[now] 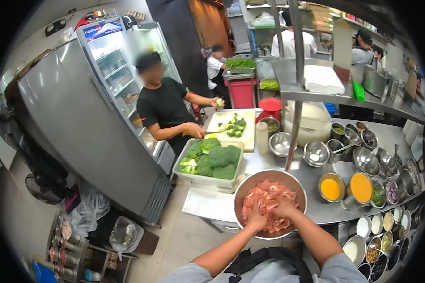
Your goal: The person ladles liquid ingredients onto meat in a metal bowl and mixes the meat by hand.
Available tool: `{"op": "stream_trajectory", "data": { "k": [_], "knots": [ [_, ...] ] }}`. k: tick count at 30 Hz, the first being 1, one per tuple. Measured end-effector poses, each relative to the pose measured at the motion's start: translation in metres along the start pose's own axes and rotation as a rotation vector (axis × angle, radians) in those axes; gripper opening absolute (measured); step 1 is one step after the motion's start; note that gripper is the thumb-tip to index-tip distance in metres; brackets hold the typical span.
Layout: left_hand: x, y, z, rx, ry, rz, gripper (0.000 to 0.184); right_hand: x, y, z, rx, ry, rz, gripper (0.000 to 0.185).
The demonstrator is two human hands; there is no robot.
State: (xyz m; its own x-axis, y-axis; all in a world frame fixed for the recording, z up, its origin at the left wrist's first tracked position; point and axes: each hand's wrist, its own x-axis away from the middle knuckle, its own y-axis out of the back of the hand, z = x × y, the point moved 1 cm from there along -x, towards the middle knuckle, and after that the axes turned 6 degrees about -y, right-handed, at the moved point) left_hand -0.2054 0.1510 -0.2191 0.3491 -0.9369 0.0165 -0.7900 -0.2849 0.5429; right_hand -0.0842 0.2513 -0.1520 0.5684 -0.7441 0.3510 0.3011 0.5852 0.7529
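A wide metal bowl [236, 200] at the near edge of the counter holds a heap of sliced raw meat [268, 194]. Both my hands are down in it. My left hand [256, 219] enters from the lower left, its fingers curled into the pieces and partly covered. On the right side of the heap, my right hand [285, 208] grips the meat, with the fingertips sunk out of sight. A white tub [208, 181] of broccoli [222, 158] stands just beyond the bowl to the left.
Across the counter a co-worker [163, 104] cuts broccoli with a knife on a cutting board [246, 120]. Right of my bowl stand small metal bowls [316, 153] and containers of orange liquid [361, 187]. A shelf post [295, 127] rises behind the bowl. A steel refrigerator [89, 127] is at left.
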Motion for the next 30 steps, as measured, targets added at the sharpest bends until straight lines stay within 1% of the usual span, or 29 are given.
{"op": "stream_trajectory", "data": {
  "k": [1,2,3,4,5,6,8,9,11,12,14,15,16,17,18,20,21,22,23,24,25,26,27,28,30],
  "knots": [
    [-0.008,-0.01,0.011,-0.014,-0.041,-0.005,0.079,-0.01,0.001,-0.018,-0.103,0.079,0.057,0.06],
    [-0.015,-0.018,0.019,-0.029,-0.082,-0.01,0.077,-0.03,-0.026,-0.02,-0.229,0.188,0.143,0.063],
    [-0.009,-0.001,-0.02,0.003,-0.034,0.094,0.077,-0.032,-0.036,-0.021,-0.193,0.072,-0.009,0.06],
    [-0.004,0.005,-0.033,0.011,-0.064,0.038,0.08,-0.032,-0.046,-0.023,-0.171,-0.052,-0.153,0.056],
    [0.009,0.037,-0.026,-0.166,-0.021,0.094,0.081,-0.038,-0.058,-0.022,-0.151,-0.029,-0.204,0.055],
    [0.004,0.021,-0.058,-0.244,-0.011,0.134,0.083,0.003,-0.019,0.006,-0.214,0.005,-0.188,0.052],
    [0.002,0.023,-0.057,-0.312,0.02,0.126,0.085,-0.022,-0.037,-0.017,-0.17,0.049,-0.169,0.045],
    [0.009,0.012,-0.056,-0.257,0.052,0.124,0.085,0.0,-0.024,-0.021,-0.12,0.035,-0.132,0.045],
    [-0.011,0.023,-0.048,-0.107,-0.015,0.141,0.074,0.03,0.016,0.027,-0.28,-0.131,-0.069,0.039],
    [-0.017,0.024,-0.054,-0.085,-0.031,0.141,0.074,0.03,0.028,0.025,-0.259,-0.14,-0.085,0.039],
    [-0.014,0.041,-0.067,0.04,-0.193,0.085,0.059,0.031,0.035,0.028,-0.44,-0.118,-0.048,0.045],
    [-0.015,0.058,-0.092,0.02,-0.35,0.109,0.049,0.062,0.066,0.064,-0.407,-0.147,-0.041,0.05],
    [-0.015,0.064,-0.105,0.028,-0.378,0.073,0.051,0.06,0.063,0.057,-0.436,-0.175,-0.095,0.05],
    [-0.015,0.063,-0.101,0.013,-0.369,0.067,0.051,0.053,0.046,0.058,-0.507,-0.096,-0.117,0.049],
    [-0.019,0.073,-0.112,-0.037,-0.603,-0.003,0.05,0.048,0.054,0.038,-0.592,-0.05,-0.246,0.048],
    [-0.025,0.072,-0.102,-0.098,-0.776,-0.092,0.043,0.033,0.043,0.021,-0.761,0.059,-0.237,0.035],
    [-0.027,0.075,-0.111,0.037,-0.595,0.075,0.04,0.035,0.046,0.014,-1.22,0.032,0.083,0.025],
    [-0.023,0.084,-0.11,0.151,-0.381,0.224,0.038,0.038,0.047,0.013,-1.207,-0.082,0.12,0.021],
    [-0.028,0.068,-0.083,0.141,-0.117,0.319,0.036,0.035,0.039,0.009,-1.197,-0.079,0.113,0.021],
    [-0.021,0.061,-0.076,0.141,-0.118,0.319,0.036,0.034,0.039,0.005,-1.179,-0.074,0.089,0.021],
    [-0.02,0.058,-0.077,0.181,-0.221,0.226,0.039,0.037,0.046,0.011,-1.177,-0.061,0.085,0.021],
    [-0.023,0.059,-0.08,0.215,-0.329,0.13,0.041,0.043,0.052,0.017,-0.862,-0.12,0.016,0.022],
    [-0.022,0.061,-0.084,0.175,-0.246,0.166,0.03,0.052,0.054,0.018,-0.545,-0.196,-0.045,0.023],
    [-0.024,0.061,-0.084,0.17,-0.247,0.161,0.03,0.051,0.05,0.013,-0.547,-0.189,-0.044,0.023],
    [-0.03,0.064,-0.084,0.241,-0.334,0.026,0.032,0.046,0.041,0.004,-0.479,0.095,-0.256,0.027]
  ]
}}
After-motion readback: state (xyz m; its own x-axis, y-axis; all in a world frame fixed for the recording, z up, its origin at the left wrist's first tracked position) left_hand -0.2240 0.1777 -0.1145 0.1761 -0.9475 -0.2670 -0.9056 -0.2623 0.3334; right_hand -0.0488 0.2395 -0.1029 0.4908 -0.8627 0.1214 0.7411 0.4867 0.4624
